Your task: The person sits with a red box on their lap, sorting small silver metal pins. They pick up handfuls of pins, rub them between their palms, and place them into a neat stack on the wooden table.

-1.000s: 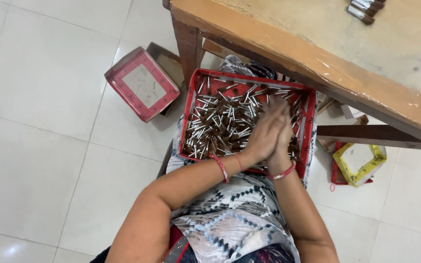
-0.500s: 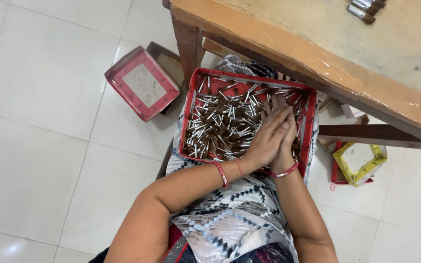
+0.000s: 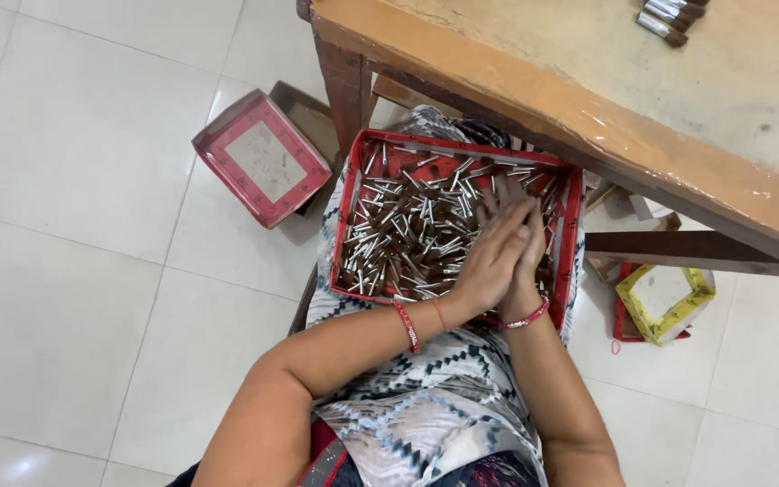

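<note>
A red tray (image 3: 351, 194) rests on my lap, filled with several small brown and silver sticks (image 3: 398, 239). My left hand (image 3: 484, 266) and my right hand (image 3: 531, 257) are pressed together palm to palm over the right part of the tray. A bunch of brown stick ends (image 3: 500, 190) pokes out beyond the fingertips, held between the two hands. A red bangle sits on each wrist. The sticks under the hands are hidden.
A wooden table (image 3: 588, 117) stands just beyond the tray, with one leg (image 3: 346, 86) at the tray's far left corner and a few sticks (image 3: 669, 16) on top. A red box (image 3: 259, 158) lies on the tiled floor to the left and a yellow box (image 3: 664, 302) to the right.
Both hands stay pressed together over the right side of the tray. They have only shifted slightly among the sticks.
</note>
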